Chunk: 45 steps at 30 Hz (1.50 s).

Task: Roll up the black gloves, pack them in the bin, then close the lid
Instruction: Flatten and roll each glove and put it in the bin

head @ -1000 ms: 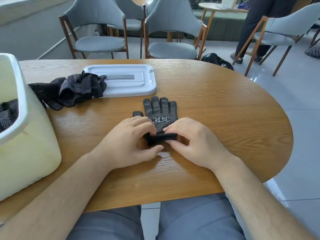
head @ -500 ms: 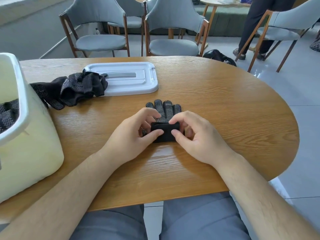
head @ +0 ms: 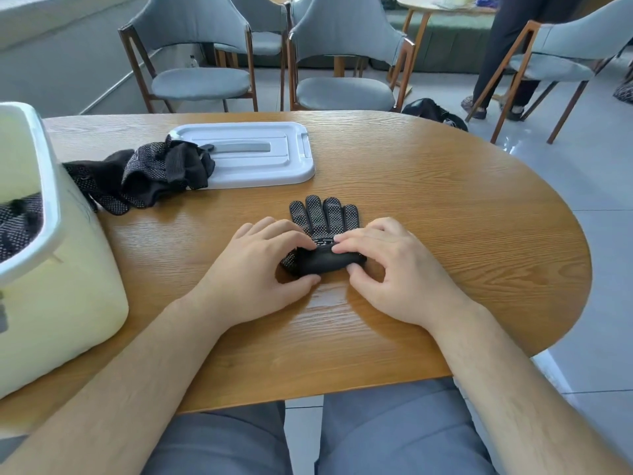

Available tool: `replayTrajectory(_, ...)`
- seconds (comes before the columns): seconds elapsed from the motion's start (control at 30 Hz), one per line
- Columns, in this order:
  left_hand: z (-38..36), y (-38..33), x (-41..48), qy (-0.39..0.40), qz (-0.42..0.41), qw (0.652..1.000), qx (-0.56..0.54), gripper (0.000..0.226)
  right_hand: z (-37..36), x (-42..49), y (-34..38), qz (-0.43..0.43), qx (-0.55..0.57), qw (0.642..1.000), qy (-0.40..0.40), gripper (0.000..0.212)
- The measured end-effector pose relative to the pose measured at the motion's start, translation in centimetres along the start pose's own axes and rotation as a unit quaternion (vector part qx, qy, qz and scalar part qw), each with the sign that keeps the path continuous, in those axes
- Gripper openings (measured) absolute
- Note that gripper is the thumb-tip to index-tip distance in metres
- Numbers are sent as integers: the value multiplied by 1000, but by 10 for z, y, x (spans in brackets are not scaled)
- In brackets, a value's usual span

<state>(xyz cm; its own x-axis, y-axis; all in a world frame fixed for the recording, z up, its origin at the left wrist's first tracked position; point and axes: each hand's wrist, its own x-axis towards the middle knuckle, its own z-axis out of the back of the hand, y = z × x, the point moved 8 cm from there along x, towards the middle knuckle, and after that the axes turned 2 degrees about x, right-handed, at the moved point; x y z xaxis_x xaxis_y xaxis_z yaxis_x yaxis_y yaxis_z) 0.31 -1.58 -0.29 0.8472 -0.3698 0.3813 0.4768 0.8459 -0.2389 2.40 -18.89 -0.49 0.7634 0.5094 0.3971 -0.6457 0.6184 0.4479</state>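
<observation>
Glove (head: pixel 322 217) half rolled, gripped by the left hand (head: pixel 260 265) and right hand (head: pixel 387 269); next, the roll likely needs carrying to the tips.

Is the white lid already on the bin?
No: the lid lies flat on the table, apart from the open bin, while the left hand and right hand grip a half-rolled black glove.

Left hand (head: pixel 260 265) and right hand (head: pixel 394 269) grip half-rolled black glove (head: pixel 323 234).
</observation>
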Motion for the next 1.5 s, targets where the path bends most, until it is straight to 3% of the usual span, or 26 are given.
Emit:
replayTrajectory(0.17,3,-1,2,-39,14,998,-37,25,1,0,-2,2,38,999,-13,23)
replayTrajectory(0.3,9,0,3,-37,61,989,-133,11,5,-1,-7,-57,98,994,-5,24)
replayTrajectory(0.43,4,4,1,-29,119,972,-199,24,-2,1,-11,-78,119,990,6,26)
replayTrajectory(0.53,5,5,4,-53,87,987,-128,21,-4,7,-12,-67,70,995,-20,15)
replayTrajectory(0.63,3,-1,4,-73,35,996,-48,13,-3,7,-15,-56,40,998,-13,22)
replayTrajectory(0.73,5,0,1,-54,47,997,-1,29,-5,3,-13,-40,26,998,32,40)
replayTrajectory(0.8,2,0,1,-28,37,998,32,44,-4,2,-15,-39,26,998,32,39)
replayTrajectory(0.97,5,1,2,-43,32,998,16,35,-3,0,-12,-35,74,996,28,28)
replayTrajectory(1.1,9,10,1,-57,70,993,-78,28,-6,-1,-14,-85,124,988,29,31)
replayTrajectory(1.2,6,21,10,-54,104,987,-111,27,-5,12,-16,-94,96,991,-9,24)
replayTrajectory(1.37,6,23,18,-95,65,993,35,29,-5,29,-35,-175,49,983,-22,34)
replayTrajectory(1.5,2,17,12,-71,45,994,73,58,2,17,-38,-221,60,972,-44,40)
